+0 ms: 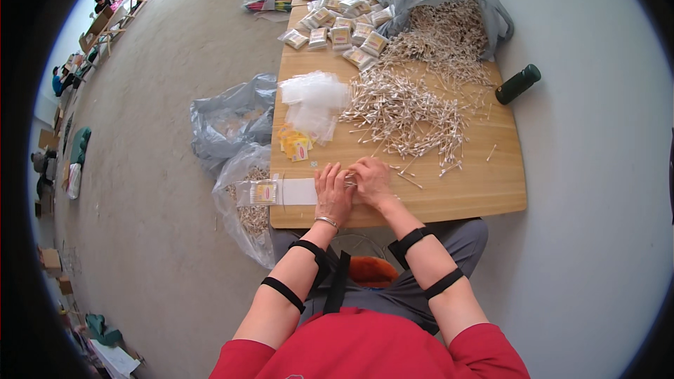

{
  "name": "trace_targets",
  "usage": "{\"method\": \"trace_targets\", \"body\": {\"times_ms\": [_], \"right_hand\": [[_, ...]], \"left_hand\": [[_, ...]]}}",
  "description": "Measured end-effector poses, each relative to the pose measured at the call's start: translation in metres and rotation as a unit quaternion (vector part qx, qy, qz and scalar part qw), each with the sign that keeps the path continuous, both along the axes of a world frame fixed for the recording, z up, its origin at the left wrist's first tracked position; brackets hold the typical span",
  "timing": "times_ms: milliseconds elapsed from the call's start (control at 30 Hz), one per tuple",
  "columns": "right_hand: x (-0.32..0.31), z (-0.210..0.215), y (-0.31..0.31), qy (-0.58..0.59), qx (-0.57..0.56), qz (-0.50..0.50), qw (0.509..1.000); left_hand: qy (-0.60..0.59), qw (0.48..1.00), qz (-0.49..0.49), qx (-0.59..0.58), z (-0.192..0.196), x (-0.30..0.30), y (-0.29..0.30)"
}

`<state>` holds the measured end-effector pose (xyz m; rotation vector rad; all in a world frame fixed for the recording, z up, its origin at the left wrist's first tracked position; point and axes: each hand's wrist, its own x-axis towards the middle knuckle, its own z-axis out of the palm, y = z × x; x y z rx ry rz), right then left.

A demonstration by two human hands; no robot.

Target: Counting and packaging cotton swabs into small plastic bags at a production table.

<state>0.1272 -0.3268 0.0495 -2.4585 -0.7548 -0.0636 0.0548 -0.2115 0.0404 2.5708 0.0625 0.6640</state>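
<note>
My left hand (333, 195) and my right hand (371, 181) meet near the table's front edge. Both are closed, with fingers bent around a few cotton swabs (349, 180) that show between them; the rest of the bunch is hidden. Left of my left hand lies a flat white strip (300, 191). Beyond it, a clear packet of cotton swabs with a yellow card (263, 192) sits at the table's left edge. Loose yellow cards (295, 144) lie just past the strip, and a stack of clear small bags (314, 98) is farther back. A big heap of loose cotton swabs (407, 114) spreads ahead of my hands.
Many filled packets (341, 36) pile up at the table's far left. A grey plastic bag (497, 14) spills swabs at the far right, near a dark green bottle (518, 84). Left of the table hang grey (232, 123) and clear bags (228, 200). A wall (583, 168) borders the right.
</note>
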Motion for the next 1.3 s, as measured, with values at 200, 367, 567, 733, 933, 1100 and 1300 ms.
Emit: {"method": "trace_targets", "body": {"times_ms": [200, 367, 567, 733, 933, 1100, 1300], "right_hand": [[-0.022, 0.026, -0.066, -0.020, 0.016, -0.074, 0.997], [-0.037, 0.010, -0.086, -0.018, 0.008, -0.071, 0.997], [-0.044, 0.005, -0.079, 0.018, 0.045, -0.075, 0.996], [-0.048, -0.005, -0.036, 0.013, 0.069, -0.041, 0.997], [-0.040, -0.002, -0.019, -0.029, 0.086, -0.069, 0.993], [-0.019, 0.006, -0.077, -0.099, 0.010, -0.218, 0.971], [-0.011, -0.011, -0.075, -0.049, 0.045, -0.245, 0.967]], "left_hand": [[0.024, 0.998, -0.044, -0.043, -0.004, -0.002, 0.004], [-0.003, 0.997, -0.049, -0.054, -0.003, 0.001, 0.003], [-0.025, 0.996, -0.050, -0.077, -0.010, 0.000, 0.006], [-0.026, 0.993, -0.081, -0.082, -0.012, -0.002, 0.011], [-0.012, 0.987, -0.117, -0.107, 0.006, -0.005, 0.006], [-0.007, 0.989, -0.120, -0.087, 0.006, -0.003, 0.007], [-0.002, 0.988, -0.136, -0.074, -0.006, -0.002, 0.011]]}}
